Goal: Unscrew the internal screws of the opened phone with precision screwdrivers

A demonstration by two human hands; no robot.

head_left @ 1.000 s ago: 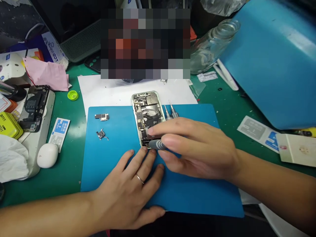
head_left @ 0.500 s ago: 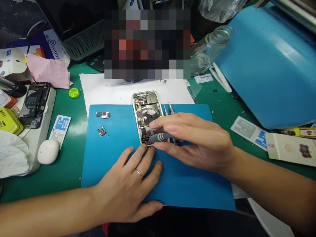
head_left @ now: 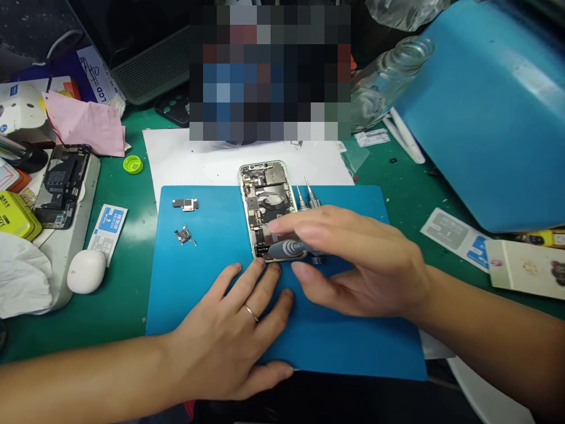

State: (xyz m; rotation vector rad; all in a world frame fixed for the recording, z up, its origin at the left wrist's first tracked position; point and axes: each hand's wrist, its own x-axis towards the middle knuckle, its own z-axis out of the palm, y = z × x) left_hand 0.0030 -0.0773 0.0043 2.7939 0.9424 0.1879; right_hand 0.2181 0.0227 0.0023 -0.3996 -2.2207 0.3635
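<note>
Apparently partway along; phone [head_left: 268,199] open, two small parts [head_left: 185,204] loose on blue mat [head_left: 176,294] to its left, remaining innards seated; right hand [head_left: 366,259] lightly grasps grey screwdriver [head_left: 286,249] over phone's lower end, thumb just clear; left hand [head_left: 233,330] grips nothing, fingertips at lower edge; phone's top overlaps white paper [head_left: 194,159], rest on mat; pale rim, dark innards, whitish patch mid-frame.

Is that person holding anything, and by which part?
The right hand holds a grey screwdriver-like tool by its handle, exact grip hidden. The left hand grips nothing, fingertips at the lower edge of the opened phone.
</note>
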